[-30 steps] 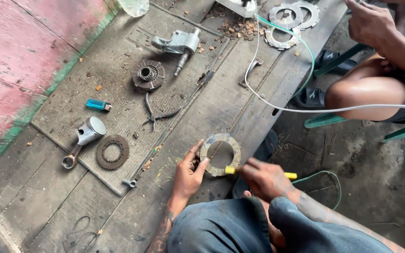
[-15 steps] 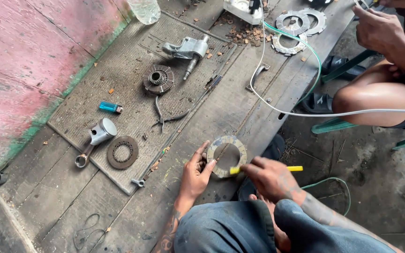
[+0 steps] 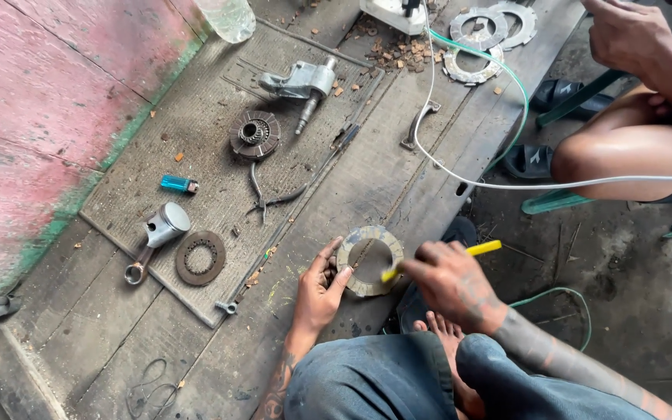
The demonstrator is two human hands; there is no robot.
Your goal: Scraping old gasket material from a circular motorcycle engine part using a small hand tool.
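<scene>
Ring: flat worn friction plate (image 3: 369, 260), grey-tan, notched rim, which I see lying on the rough wooden planks (image 3: 367, 179) in front of my knees.
Left hand (image 3: 319, 289): fingers curled round the plate's left edge, steadying it.
Right hand (image 3: 450, 280): clenched on a thin yellow tool (image 3: 460, 255), tip touching the plate's inner edge.
Mat (image 3: 196, 140): ribbed, dusty; holds a rusty toothed disc (image 3: 200, 257), a shiny piston (image 3: 163, 227), a blue lighter (image 3: 178, 184).

Five flat rings: one held (image 3: 369, 260), one dark on the mat (image 3: 200, 257), three grey far off (image 3: 479, 28). One piston (image 3: 163, 227), one lighter (image 3: 177, 183), one pliers (image 3: 267, 198), two sandals (image 3: 527, 161).
</scene>
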